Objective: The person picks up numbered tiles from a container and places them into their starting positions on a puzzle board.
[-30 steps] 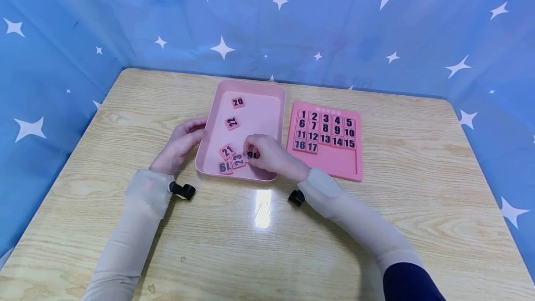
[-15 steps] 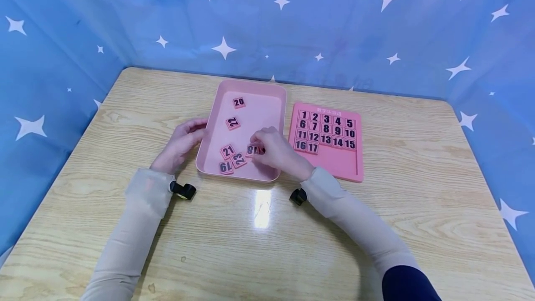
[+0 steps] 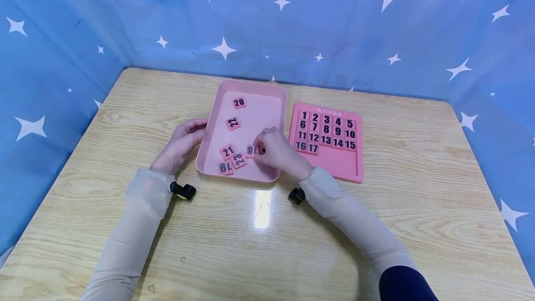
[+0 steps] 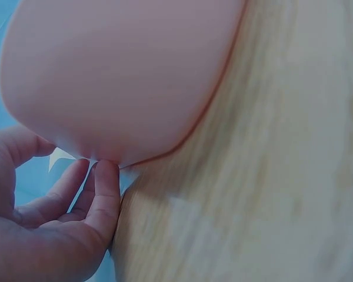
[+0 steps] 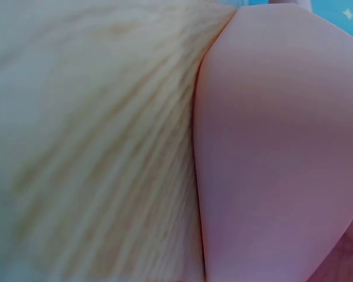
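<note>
My left hand (image 3: pixel 179 145) rests beside the pink tray (image 3: pixel 200 152), its fingers bent loosely; in the left wrist view the fingertips (image 4: pixel 107 170) touch the tray's outer wall. Inside the tray my right hand (image 3: pixel 279 150) has curled fingers and thumb at the right edge of the number tile 18 (image 3: pixel 251 151), which lies upside down. Just left of it are tile 21 (image 3: pixel 227 152), tile 23 (image 3: pixel 238 160) and tile 19 (image 3: pixel 226 167). Farther back lie tile 22 (image 3: pixel 232 123) and tile 20 (image 3: pixel 239 102). The right wrist view shows mainly the tray's wall, with the hand barely in the corner.
Right of the tray a pink number board (image 3: pixel 334 168) holds tiles 1 to 17 in rows, with bare slots at its bottom right. Both stand on a wooden table (image 3: pixel 234 240). A blue star-patterned curtain (image 3: pixel 251 17) hangs behind the table.
My right hand has shifted slightly right and back from over tile 18, which now shows more fully and sits a little farther back. The left hand has stayed at the tray.
</note>
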Tool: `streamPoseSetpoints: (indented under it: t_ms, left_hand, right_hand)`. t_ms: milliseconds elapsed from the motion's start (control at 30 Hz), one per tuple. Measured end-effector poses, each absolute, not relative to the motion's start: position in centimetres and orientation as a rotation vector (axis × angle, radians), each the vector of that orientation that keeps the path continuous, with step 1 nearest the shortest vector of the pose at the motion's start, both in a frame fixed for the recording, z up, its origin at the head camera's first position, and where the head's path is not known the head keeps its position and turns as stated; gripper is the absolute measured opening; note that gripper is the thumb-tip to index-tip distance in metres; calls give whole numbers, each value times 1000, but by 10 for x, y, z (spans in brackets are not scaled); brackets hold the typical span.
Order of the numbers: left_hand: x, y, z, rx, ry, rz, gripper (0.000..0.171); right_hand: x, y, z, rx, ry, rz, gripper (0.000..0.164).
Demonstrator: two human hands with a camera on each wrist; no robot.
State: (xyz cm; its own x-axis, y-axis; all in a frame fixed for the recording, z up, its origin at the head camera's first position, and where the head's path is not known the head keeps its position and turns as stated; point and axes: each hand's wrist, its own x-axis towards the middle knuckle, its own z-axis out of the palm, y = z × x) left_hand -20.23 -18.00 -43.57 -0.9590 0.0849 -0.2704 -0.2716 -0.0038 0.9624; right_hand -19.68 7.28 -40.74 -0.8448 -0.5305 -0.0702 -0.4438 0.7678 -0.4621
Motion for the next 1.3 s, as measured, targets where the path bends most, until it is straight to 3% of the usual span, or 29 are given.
streamPoseSetpoints:
  t_ms: [533, 1000, 1300]
  left_hand:
    - [-201, -178, -436, -234, 2014, 2030, 50]
    - [-201, -179, -434, -224, 2011, 2015, 49]
    - [-201, -179, -433, -202, 2008, 2035, 50]
  right_hand:
    - [-192, 92, -396, -711, 2661, -1028, 36]
    - [-180, 178, -385, -638, 2879, -1011, 29]
    - [-170, 217, -396, -411, 2881, -879, 31]
